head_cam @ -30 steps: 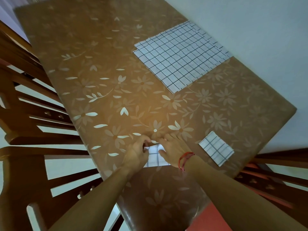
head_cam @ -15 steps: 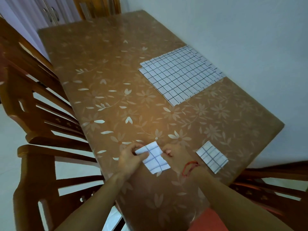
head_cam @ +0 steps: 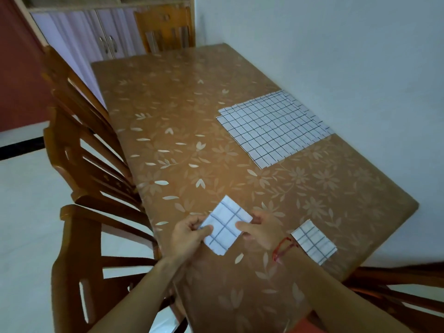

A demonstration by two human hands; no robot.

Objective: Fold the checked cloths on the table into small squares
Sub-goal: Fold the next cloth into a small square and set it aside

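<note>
Head view, table: a brown table with a pale flower-pattern cover (head_cam: 182, 150) stands against the white wall (head_cam: 336, 44).
Head view, held cloth: a small folded white cloth with dark grid lines (head_cam: 224, 228) is between both hands, at the near edge of the table.
Left hand: the left hand (head_cam: 187, 236) pinches the left corner of this cloth, thumb on top, other fingers under it.
Right hand: the right hand (head_cam: 260, 230), with a red thread bracelet (head_cam: 283, 248) on the wrist, pinches the right side, thumb on top.
Finished piece: a second small folded checked square (head_cam: 313, 241) lies flat just right of the right wrist.
Waiting cloths: a flat pile of large unfolded checked cloths (head_cam: 274, 127) lies well apart, near the wall.
Chairs: brown wooden chairs (head_cam: 79, 188) stand along the left side.
</note>
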